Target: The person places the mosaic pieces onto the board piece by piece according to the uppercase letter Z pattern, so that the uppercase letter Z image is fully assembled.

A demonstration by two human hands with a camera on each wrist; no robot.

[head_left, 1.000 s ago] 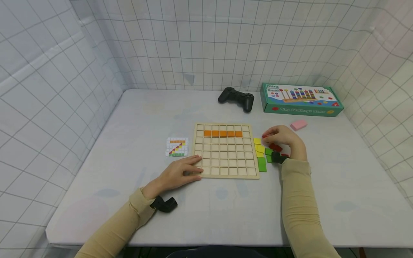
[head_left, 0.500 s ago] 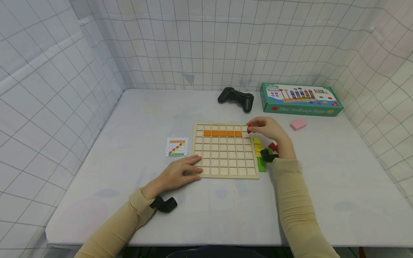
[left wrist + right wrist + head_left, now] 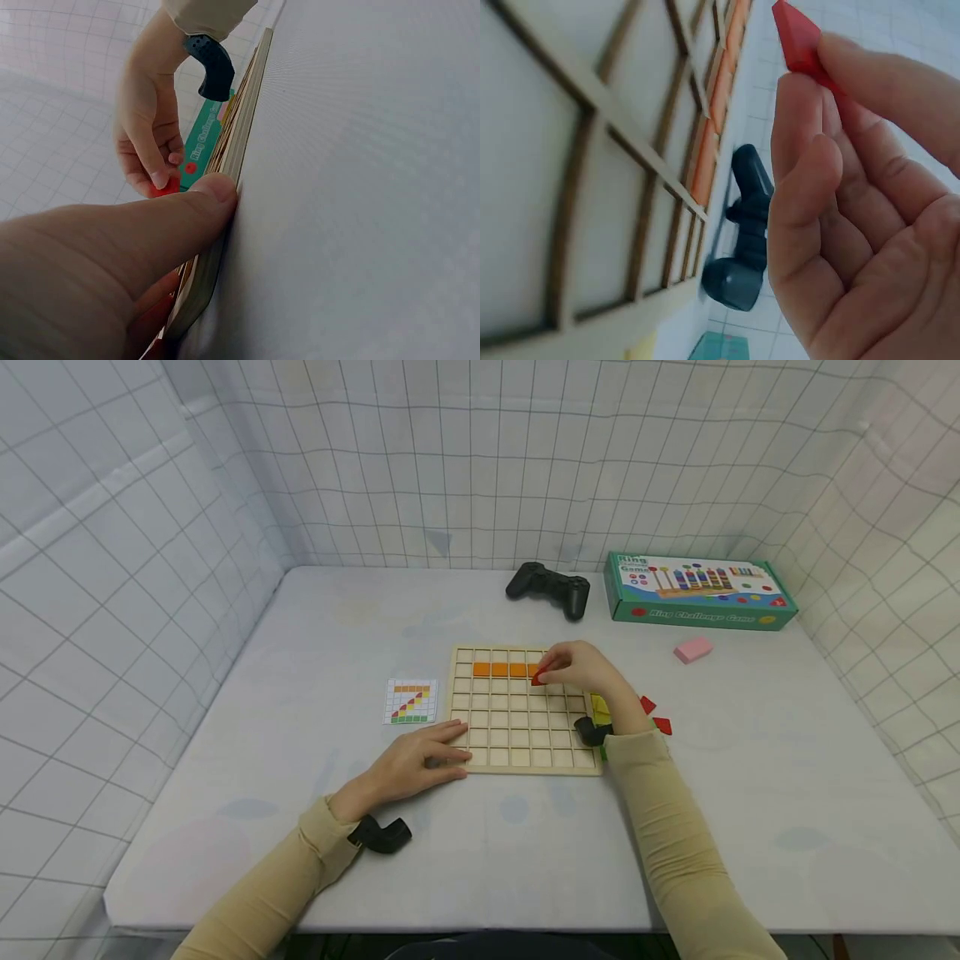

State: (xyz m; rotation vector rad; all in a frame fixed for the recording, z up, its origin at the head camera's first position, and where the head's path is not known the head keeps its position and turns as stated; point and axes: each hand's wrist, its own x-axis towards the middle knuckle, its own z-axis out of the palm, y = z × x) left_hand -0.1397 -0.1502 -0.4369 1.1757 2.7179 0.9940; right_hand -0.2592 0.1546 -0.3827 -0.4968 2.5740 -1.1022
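Observation:
A wooden grid board (image 3: 500, 721) lies on the table with a row of orange square tiles (image 3: 492, 670) near its far side. My left hand (image 3: 416, 762) rests with extended fingers on the board's near left corner; in the left wrist view its thumb (image 3: 214, 191) touches the board's edge. Over the board, my right hand (image 3: 588, 672) pinches a small red tile (image 3: 799, 36) between thumb and fingertips. This tile overlaps the right part of the orange row in the head view. Left of the board lies a pattern card (image 3: 411, 702) printed with coloured shapes.
Yellow tiles (image 3: 600, 706) lie beside the board's right edge, partly hidden by my right wrist. Loose red tiles (image 3: 662, 725) sit farther right. Behind are a black game controller (image 3: 549, 589), a green game box (image 3: 701, 593) and a pink block (image 3: 693, 650).
My right hand has carried the red tile leftward from the loose tiles, past the board's right edge, to above the grid. The left hand has stayed in place.

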